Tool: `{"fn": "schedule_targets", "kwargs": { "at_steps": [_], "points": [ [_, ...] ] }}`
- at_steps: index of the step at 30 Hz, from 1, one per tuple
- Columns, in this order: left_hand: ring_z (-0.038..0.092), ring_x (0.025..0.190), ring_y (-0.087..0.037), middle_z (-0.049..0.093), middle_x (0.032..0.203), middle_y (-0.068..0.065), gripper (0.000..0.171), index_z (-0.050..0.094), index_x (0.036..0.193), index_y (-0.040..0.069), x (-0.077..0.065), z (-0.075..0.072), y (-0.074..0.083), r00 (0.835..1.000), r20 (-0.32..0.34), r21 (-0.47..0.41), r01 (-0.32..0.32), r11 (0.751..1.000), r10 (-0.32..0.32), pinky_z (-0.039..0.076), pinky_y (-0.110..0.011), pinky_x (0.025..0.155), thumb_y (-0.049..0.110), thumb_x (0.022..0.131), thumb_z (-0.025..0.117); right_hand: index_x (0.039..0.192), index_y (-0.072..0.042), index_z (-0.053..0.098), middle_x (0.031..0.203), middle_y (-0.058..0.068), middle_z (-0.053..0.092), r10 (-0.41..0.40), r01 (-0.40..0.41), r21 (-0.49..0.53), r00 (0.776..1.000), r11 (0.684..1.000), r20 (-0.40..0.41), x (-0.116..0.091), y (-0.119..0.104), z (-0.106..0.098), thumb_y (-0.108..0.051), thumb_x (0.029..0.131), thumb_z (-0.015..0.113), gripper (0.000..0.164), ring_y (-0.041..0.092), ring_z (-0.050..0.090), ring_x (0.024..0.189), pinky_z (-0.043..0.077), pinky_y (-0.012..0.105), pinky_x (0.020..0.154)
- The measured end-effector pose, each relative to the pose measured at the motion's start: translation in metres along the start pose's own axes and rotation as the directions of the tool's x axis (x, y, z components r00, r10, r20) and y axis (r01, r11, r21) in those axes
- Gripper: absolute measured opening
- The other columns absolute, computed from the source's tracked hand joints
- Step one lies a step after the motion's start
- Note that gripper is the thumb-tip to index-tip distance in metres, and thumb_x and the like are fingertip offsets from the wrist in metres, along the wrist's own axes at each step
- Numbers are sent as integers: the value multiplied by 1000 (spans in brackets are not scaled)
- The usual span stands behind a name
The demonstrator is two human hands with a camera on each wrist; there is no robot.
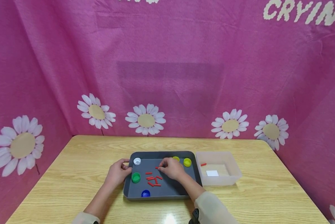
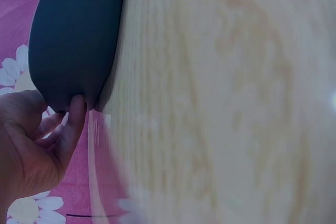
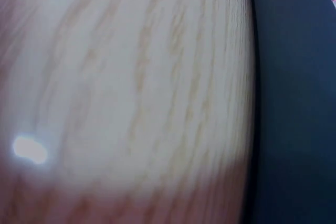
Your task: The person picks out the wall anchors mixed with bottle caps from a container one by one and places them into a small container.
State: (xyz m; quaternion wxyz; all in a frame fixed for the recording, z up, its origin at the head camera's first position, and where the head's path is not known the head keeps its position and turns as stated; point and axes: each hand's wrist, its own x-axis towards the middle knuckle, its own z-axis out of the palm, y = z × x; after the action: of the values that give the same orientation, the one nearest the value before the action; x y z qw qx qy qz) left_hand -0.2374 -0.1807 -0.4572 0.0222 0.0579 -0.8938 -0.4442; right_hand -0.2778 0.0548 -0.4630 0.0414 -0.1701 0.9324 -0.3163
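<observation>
A dark grey tray [image 1: 178, 189] lies on the table, with my left hand [image 1: 118, 172] gripping its left edge. The left wrist view shows that hand [image 2: 37, 145] with fingertips against the tray's outer wall [image 2: 79, 35]. Over the middle of the tray, my right hand [image 1: 171, 169] pinches one end of a small red stick [image 1: 157, 167]. Several more red sticks [image 1: 150, 178] lie loose just left of it. The right wrist view catches only the tray's side [image 3: 296, 98] and table, not the hand.
In the tray stand a white cap [image 1: 137, 161], a green cap [image 1: 135, 177], a blue cap [image 1: 145, 193] and two yellow caps [image 1: 187, 162], one partly behind my right hand. A clear plastic bin [image 1: 234, 169] adjoins the tray's right side, holding a red stick [image 1: 203, 164] and a white label [image 1: 212, 173].
</observation>
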Motion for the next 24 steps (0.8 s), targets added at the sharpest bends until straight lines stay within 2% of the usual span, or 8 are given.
{"fn": "schedule_targets", "kwargs": {
  "at_steps": [7,16,21,24],
  "points": [
    [50,59,-14,57,76,-7,40,57,118,-3,-1,0,1,1000,-6,-4,-6,1000,6,43,-25,49,8,80,64,84,-12,67,61,-3,57,-20,19,66,1000,998,14,-3,-1,-8,-21,85,66,9,8,50,51,40,24,50],
    [50,59,-13,57,75,-7,39,58,117,-3,-1,0,1,1000,-6,-10,-13,1000,13,43,-25,50,7,80,64,85,-14,69,58,-5,49,-97,98,41,995,994,-10,-9,-3,-26,-21,85,66,8,6,42,48,35,22,46],
    [50,58,-13,57,74,-7,39,58,117,-3,0,1,1,1000,-4,-9,-17,1000,17,43,-25,50,7,79,64,85,-14,68,56,-5,44,-102,102,71,995,992,-5,-15,-3,-38,-20,86,64,7,8,38,46,33,22,45],
    [50,59,-13,58,74,-7,40,58,117,-3,0,1,1,1000,-6,-6,-22,1000,22,43,-25,50,7,79,64,85,-15,68,56,-5,43,-100,100,53,995,994,-13,-18,-2,-44,-21,86,65,7,8,37,47,31,22,45]
  ]
}}
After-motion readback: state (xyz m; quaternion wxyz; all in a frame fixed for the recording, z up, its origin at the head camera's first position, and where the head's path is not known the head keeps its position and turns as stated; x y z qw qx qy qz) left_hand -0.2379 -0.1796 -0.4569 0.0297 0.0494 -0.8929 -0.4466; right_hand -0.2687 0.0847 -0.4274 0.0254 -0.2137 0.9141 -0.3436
